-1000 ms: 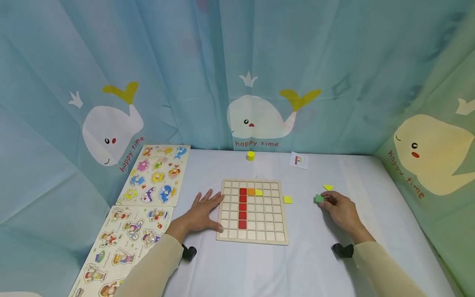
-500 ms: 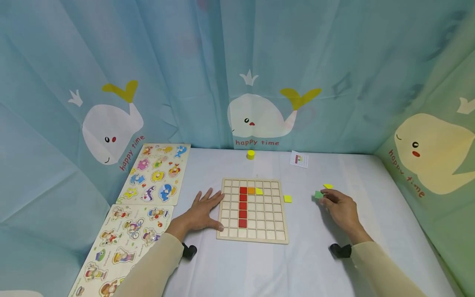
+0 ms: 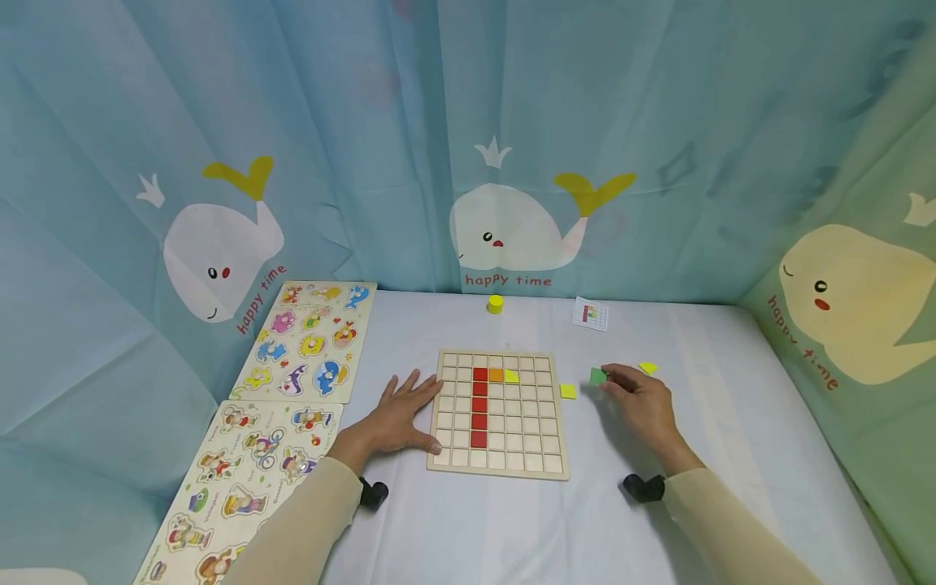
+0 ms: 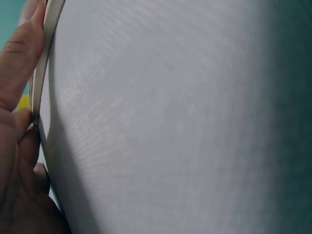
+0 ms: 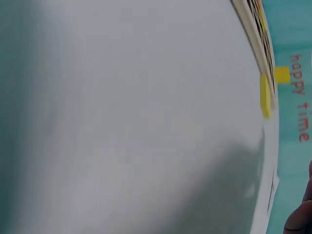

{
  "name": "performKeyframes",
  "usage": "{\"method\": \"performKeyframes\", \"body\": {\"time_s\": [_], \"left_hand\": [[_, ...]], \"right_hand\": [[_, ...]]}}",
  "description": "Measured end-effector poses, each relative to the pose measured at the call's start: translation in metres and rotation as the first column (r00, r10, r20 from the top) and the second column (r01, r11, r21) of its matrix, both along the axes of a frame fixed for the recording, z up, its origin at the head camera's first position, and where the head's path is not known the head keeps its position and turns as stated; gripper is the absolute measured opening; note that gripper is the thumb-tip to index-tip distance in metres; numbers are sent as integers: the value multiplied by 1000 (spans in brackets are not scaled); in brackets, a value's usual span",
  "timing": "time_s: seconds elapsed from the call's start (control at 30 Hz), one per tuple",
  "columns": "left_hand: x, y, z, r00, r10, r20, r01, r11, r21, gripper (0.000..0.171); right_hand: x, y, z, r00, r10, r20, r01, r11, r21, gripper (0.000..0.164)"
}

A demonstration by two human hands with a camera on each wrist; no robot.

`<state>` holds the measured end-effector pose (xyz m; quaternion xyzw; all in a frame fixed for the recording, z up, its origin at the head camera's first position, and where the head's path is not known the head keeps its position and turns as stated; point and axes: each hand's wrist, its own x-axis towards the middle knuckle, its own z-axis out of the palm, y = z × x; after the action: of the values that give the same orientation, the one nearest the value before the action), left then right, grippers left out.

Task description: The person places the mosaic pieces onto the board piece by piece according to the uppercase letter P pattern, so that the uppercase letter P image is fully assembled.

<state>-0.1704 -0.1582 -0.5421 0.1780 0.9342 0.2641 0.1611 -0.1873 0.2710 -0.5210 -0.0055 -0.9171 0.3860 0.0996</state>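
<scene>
A wooden grid board (image 3: 497, 473) lies on the white cloth in the head view. It bears a column of red squares (image 3: 478, 404), an orange square (image 3: 496, 374) and a yellow piece (image 3: 511, 376) with one cut corner. My left hand (image 3: 395, 418) rests along the board's left edge, fingers spread and thumb at its lower left corner. To the right of the board, my right hand (image 3: 647, 402) pinches a green block (image 3: 597, 376) between thumb and fingertips, above the cloth. Only some fingers (image 5: 300, 214) of that hand show in the right wrist view.
A yellow square (image 3: 567, 392) sits just right of the board, and a small yellow piece (image 3: 648, 368) lies beyond the right hand. At the back stand a yellow cylinder (image 3: 496, 305) and a pattern card (image 3: 590, 314). Two picture puzzle boards (image 3: 269, 422) line the left side.
My right hand has moved left toward the board, carrying the green block with it. The left hand has stayed at the board's edge.
</scene>
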Motion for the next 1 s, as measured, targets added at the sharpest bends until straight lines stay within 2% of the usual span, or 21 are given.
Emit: {"method": "performKeyframes", "body": {"time_s": [0.57, 1.0], "left_hand": [[0, 0, 2, 1000, -5, 4, 5, 1000, 3, 117], [1, 1, 2, 1000, 10, 12, -10, 1000, -8, 118]], "right_hand": [[-5, -55, 13, 995, 86, 50, -79, 988, -136, 29], [-5, -90, 4, 985, 169, 40, -159, 968, -194, 28]]}}
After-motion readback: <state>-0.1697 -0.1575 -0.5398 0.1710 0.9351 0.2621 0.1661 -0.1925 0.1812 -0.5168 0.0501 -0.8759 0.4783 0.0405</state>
